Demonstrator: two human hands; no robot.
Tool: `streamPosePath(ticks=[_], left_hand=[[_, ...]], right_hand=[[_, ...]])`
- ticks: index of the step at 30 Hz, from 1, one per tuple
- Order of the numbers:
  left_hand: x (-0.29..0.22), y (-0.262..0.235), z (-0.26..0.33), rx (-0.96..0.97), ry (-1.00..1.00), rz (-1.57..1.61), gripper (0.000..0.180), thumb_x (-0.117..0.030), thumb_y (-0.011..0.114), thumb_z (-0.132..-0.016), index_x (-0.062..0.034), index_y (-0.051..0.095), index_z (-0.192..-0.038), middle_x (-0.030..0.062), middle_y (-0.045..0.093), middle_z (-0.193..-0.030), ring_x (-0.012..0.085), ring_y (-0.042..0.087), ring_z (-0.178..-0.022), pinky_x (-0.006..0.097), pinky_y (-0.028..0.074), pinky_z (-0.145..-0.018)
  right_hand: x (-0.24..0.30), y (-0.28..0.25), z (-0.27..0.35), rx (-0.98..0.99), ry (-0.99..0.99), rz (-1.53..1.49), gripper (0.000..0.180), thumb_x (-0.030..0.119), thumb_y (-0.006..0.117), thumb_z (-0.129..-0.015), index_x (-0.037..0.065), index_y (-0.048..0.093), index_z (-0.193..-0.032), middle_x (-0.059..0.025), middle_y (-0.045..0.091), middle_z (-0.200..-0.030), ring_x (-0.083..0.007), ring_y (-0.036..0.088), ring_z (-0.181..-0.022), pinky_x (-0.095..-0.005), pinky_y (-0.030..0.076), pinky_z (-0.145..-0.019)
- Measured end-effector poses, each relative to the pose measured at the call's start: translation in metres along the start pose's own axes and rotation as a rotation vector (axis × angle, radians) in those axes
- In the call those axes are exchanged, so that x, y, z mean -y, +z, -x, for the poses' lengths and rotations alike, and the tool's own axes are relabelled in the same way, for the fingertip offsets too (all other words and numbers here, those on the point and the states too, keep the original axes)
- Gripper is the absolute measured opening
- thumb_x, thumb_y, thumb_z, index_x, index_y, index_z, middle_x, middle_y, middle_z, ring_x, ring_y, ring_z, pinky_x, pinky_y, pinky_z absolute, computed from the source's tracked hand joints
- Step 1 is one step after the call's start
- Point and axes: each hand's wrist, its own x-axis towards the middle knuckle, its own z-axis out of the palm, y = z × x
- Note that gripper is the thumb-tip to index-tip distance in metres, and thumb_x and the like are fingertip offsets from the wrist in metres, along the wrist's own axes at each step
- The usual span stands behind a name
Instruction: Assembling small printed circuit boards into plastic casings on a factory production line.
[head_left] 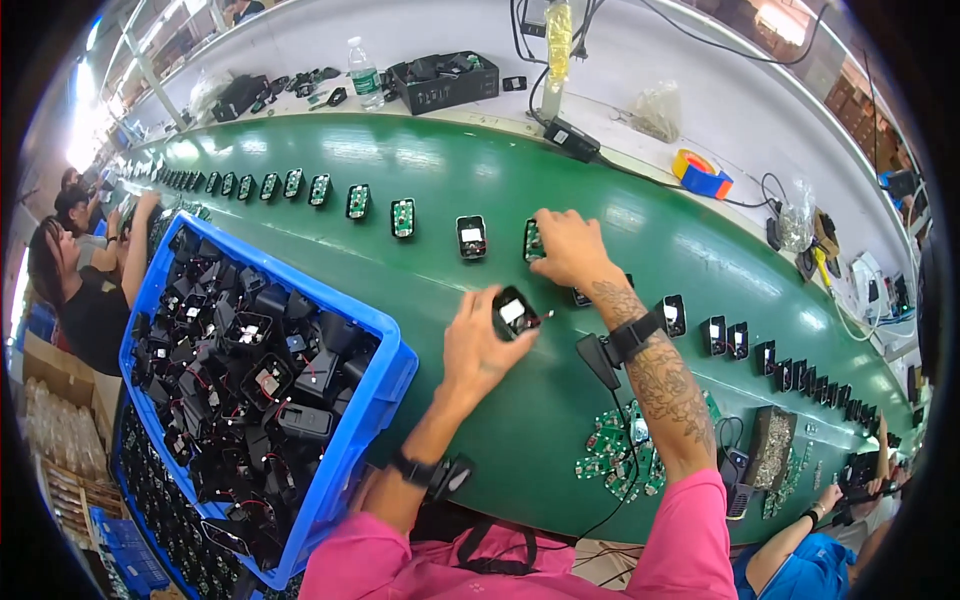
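Pink sleeves frame the view. Left hand (478,345) grips a black housing (514,311) just above the green bench (520,440) — fingers closed round it. Right hand (568,247) presses curled fingers on another housing (533,241) in the row; blue crate (385,375) sits left.

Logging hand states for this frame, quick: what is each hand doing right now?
Left hand: closed on a black housing.
Right hand: fingers down on a green-topped unit on the belt; firm grip cannot be told.
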Motion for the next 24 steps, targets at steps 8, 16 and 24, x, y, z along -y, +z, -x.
streamPosePath(ticks=[8, 16, 24], left_hand=[[0.005, -0.026, 0.070, 0.029, -0.146, 0.313, 0.071, -0.017, 0.084, -0.068, 0.0062, 0.054, -0.127, 0.0185, 0.056, -0.117, 0.0279, 0.066, -0.093, 0.033, 0.058, -0.077], [-0.021, -0.031, 0.109, 0.126, -0.078, 0.155, 0.078, -0.014, 0.086, -0.062, 0.0019, 0.052, -0.130, 0.0179, 0.056, -0.119, 0.0294, 0.062, -0.099, 0.035, 0.057, -0.075], [-0.030, -0.032, 0.136, 0.576, 0.167, 0.224, 0.077, -0.022, 0.084, -0.068, 0.0007, 0.051, -0.134, 0.0221, 0.059, -0.120, 0.0385, 0.061, -0.108, 0.045, 0.051, -0.093]], right_hand=[[0.010, 0.007, 0.026, -0.207, -0.129, 0.060, 0.074, 0.038, 0.080, -0.076, 0.001, 0.050, -0.131, -0.0175, 0.065, -0.115, -0.0362, 0.058, -0.116, -0.0505, 0.045, -0.094], [0.064, -0.051, 0.182, 0.380, -0.121, -0.422, 0.031, 0.031, 0.069, -0.088, 0.000, 0.066, -0.090, -0.0221, 0.065, -0.070, -0.0447, 0.064, -0.071, -0.0509, 0.051, -0.066], [0.055, -0.034, 0.252, 0.223, 0.041, -0.829, 0.015, 0.013, 0.065, -0.088, -0.001, 0.064, -0.092, -0.0190, 0.066, -0.083, -0.0388, 0.065, -0.078, -0.0447, 0.052, -0.069]])
